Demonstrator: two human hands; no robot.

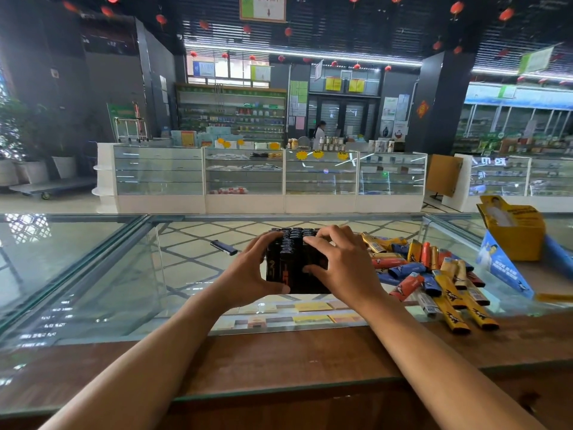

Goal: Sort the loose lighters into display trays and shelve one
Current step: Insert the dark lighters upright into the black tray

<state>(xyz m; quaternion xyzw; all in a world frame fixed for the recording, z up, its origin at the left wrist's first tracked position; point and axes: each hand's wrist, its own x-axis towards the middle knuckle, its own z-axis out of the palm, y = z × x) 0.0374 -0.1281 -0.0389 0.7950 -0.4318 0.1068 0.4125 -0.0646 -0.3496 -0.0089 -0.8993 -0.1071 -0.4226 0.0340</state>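
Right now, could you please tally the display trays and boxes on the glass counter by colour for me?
black tray, full of lighters, gripped by the left hand and right hand: 1
yellow box: 1
blue box, tipped beside it: 1
Total: 3
The blue shape at the right edge is too cut off to class.

Bright shop interior, wide-angle view, glare on the glass bench.

Light comes from strip lights point(304, 54) under the dark ceiling and from pale windows point(223, 68) at the back. Both mirror as streaks and patches in the glass bench point(93, 274), strongest at far left. The left hand point(248, 271) and right hand point(344, 268) are sharp and evenly lit, with soft shadows. The black tray point(293, 265) they grip shows little detail. Straight lines bow toward the edges, and far shelves look soft.
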